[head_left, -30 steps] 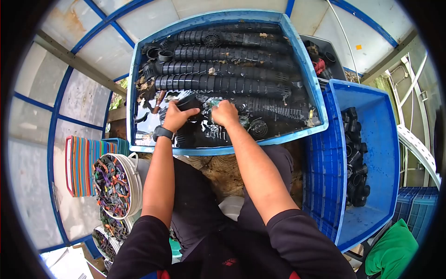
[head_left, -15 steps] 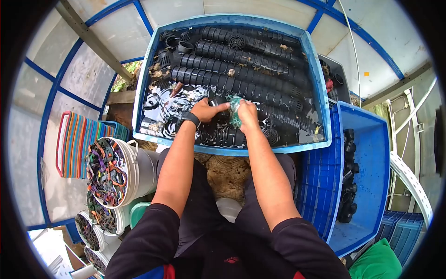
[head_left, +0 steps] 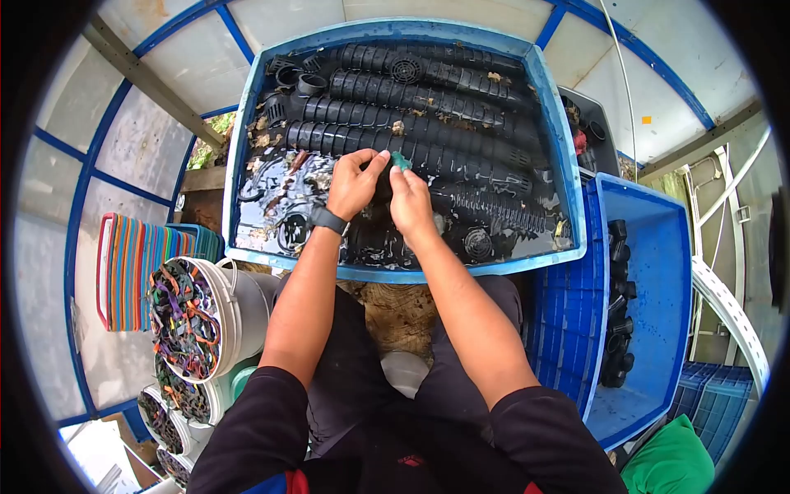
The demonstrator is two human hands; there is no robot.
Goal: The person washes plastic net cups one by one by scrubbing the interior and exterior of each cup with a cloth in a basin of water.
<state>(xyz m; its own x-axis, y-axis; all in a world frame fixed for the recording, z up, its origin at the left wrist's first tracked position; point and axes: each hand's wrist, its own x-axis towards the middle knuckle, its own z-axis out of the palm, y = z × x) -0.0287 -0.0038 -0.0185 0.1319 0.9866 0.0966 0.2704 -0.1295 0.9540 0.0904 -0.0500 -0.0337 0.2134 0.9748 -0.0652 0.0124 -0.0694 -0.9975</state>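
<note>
Over the water in a blue tub (head_left: 558,140), my right hand (head_left: 411,202) is closed on a green scrubbing pad (head_left: 401,160), which shows past its fingertips. Just left of it, my left hand (head_left: 354,185), with a dark wristband, has its fingers and thumb curved round a dark piece between the two hands. That piece looks like black plastic, but its outline blends into the dark water. Long stacks of ribbed black plastic cups (head_left: 370,140) lie in the tub beyond my fingers. Loose black cups (head_left: 312,85) sit at the far left of the tub.
White buckets (head_left: 247,309) of tangled coloured strips stand at left, beside stacked coloured trays (head_left: 136,272). At right, a blue crate (head_left: 650,329) holds a row of black plastic parts (head_left: 617,329). A green sack (head_left: 671,461) lies at lower right. Brown debris floats in the tub.
Both hands have moved up and away from me, out of the tub's near part. The green pad is now mostly covered by my right hand. My right hand has turned more upright.
</note>
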